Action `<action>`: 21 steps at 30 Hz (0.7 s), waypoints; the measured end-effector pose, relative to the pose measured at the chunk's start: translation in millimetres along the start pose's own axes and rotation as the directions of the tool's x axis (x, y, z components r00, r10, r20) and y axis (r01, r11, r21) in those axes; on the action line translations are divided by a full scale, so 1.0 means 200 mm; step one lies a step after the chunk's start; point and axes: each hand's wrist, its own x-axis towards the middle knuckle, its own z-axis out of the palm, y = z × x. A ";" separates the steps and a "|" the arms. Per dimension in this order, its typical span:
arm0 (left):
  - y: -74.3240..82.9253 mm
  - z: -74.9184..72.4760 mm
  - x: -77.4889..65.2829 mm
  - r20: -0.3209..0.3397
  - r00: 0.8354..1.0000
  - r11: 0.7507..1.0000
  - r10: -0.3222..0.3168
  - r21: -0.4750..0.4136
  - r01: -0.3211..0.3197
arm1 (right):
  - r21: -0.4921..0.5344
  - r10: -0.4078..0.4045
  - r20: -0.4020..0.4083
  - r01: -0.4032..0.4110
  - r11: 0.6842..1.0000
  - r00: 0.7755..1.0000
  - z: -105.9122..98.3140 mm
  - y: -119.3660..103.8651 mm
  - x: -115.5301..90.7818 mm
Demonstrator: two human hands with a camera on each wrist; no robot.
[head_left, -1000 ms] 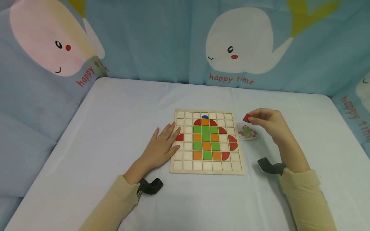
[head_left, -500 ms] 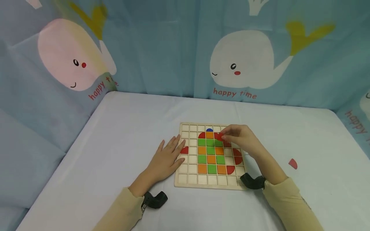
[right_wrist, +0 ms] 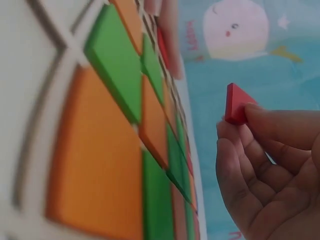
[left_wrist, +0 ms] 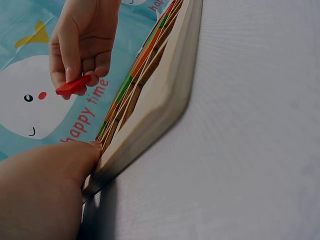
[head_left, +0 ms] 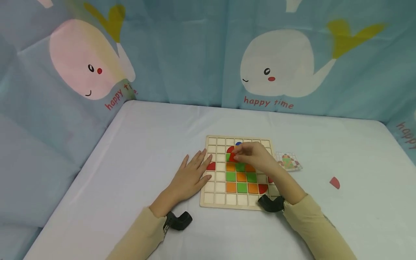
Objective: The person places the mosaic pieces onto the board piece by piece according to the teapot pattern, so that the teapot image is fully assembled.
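Note:
My right hand [head_left: 258, 159] is above the wooden grid board [head_left: 231, 199], pinching a red quarter-circle tile [head_left: 232, 157] between thumb and fingers. In the right wrist view this red tile [right_wrist: 237, 104] is tilted and raised off the board. My left hand [head_left: 188, 177] lies flat with fingers spread, fingertips over the board's left edge. Green and orange square tiles [head_left: 231, 187] fill cells in the middle of the board. Near the left fingers sits another red tile [head_left: 211, 166]. A blue tile [head_left: 238, 143] shows at the top. My right hand and forearm hide part of the upper right cells.
A small pattern card [head_left: 288, 161] lies just right of the board. Farther right, a loose red quarter-circle tile [head_left: 334, 182] rests on the white tablecloth [head_left: 357, 216]. A blue curtain [head_left: 195, 54] with whale prints hangs behind the table.
My right hand has carried the red tile leftward from above the card to over the board's upper left-middle cells. My left hand stays at the board's edge. The head view has shifted.

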 end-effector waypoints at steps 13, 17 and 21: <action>0.00 0.00 0.02 0.007 1.000 1.000 -0.003 -0.008 0.003 | -0.092 -0.009 0.007 0.010 0.996 1.000 0.08 0.00 0.07; -0.01 0.00 0.02 0.031 0.999 1.000 -0.016 -0.002 0.016 | -0.148 0.002 0.016 0.001 0.989 1.000 0.10 0.00 0.09; -0.01 -0.01 0.02 0.040 0.999 1.000 -0.018 0.002 0.018 | -0.182 -0.016 0.030 0.021 0.983 0.999 0.11 0.00 0.10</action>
